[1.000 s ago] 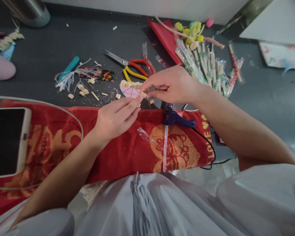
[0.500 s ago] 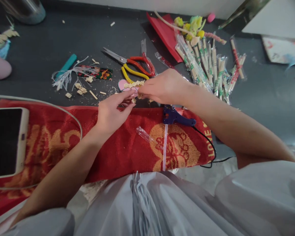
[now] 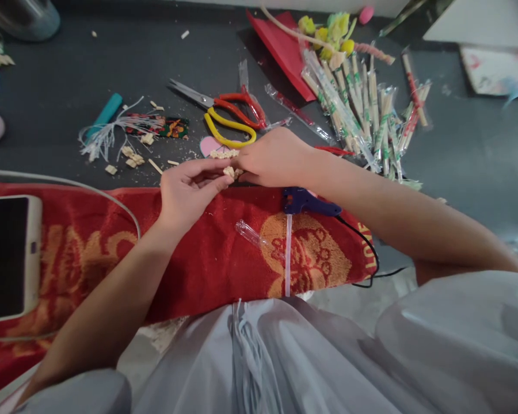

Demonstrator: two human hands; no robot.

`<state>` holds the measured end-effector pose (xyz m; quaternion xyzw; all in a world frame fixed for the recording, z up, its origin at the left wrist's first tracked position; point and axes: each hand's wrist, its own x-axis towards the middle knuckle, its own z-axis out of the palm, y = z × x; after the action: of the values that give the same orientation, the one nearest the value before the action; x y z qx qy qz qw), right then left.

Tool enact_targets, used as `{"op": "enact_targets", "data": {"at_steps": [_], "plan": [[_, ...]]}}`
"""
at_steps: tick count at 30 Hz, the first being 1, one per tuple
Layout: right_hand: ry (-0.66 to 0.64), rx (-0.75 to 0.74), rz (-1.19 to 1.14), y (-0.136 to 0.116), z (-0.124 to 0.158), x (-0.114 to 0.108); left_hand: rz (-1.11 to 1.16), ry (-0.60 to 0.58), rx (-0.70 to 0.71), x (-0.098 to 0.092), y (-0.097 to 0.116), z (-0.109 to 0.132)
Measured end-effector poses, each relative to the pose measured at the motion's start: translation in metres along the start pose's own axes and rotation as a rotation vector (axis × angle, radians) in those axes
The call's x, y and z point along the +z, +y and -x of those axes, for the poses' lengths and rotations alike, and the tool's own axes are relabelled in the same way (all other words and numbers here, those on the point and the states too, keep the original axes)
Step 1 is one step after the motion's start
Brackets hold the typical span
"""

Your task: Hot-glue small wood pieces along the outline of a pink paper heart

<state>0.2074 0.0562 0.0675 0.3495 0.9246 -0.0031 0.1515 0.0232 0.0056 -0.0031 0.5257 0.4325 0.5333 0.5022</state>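
Between my two hands is a small cluster of pale wooden pieces (image 3: 230, 172). My left hand (image 3: 190, 187) pinches it from the left, thumb below and fingers above. From the right, my right hand (image 3: 274, 156) closes on the same cluster, its fingertips partly hidden behind the hand. Just beyond them a strip of similar pale pieces (image 3: 223, 154) lies by a pink rounded piece (image 3: 208, 146). Scissors (image 3: 218, 108) with red and yellow handles rest behind. A blue glue gun (image 3: 308, 201) with a clear glue stick (image 3: 288, 253) sits on the red towel (image 3: 198, 270), below my right forearm.
Paper-wrapped chopsticks (image 3: 362, 109) lie in a pile at the right, near a red envelope (image 3: 280, 54) and yellow flowers (image 3: 328, 31). A teal stick (image 3: 106, 115), white threads (image 3: 116, 126) and wood crumbs are at left. A phone (image 3: 8, 256) and its cable (image 3: 90, 185) lie on the towel.
Both hands stay together around the small cluster, which shows more plainly now. My right hand has lowered slightly. The whole view has shifted a little.
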Motion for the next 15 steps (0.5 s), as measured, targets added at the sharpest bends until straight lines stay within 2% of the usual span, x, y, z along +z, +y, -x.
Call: {"op": "enact_targets", "data": {"at_steps": [2,5,7,10,15], "plan": [[0.016,0.018,-0.016,0.000,0.009,-0.006,0.118,-0.014,-0.030,0.000,0.003,-0.001],[0.042,0.130,-0.023,0.000,0.031,-0.014,0.243,-0.013,-0.162,-0.002,0.008,-0.003],[0.001,0.245,0.010,0.000,0.051,-0.014,0.280,-0.006,-0.252,-0.005,0.010,-0.004],[-0.060,0.359,-0.002,0.002,0.085,-0.004,0.321,-0.020,-0.338,-0.009,0.010,-0.006],[-0.051,0.383,-0.020,-0.001,0.127,0.025,0.379,-0.089,-0.406,-0.016,0.004,-0.009]]}}
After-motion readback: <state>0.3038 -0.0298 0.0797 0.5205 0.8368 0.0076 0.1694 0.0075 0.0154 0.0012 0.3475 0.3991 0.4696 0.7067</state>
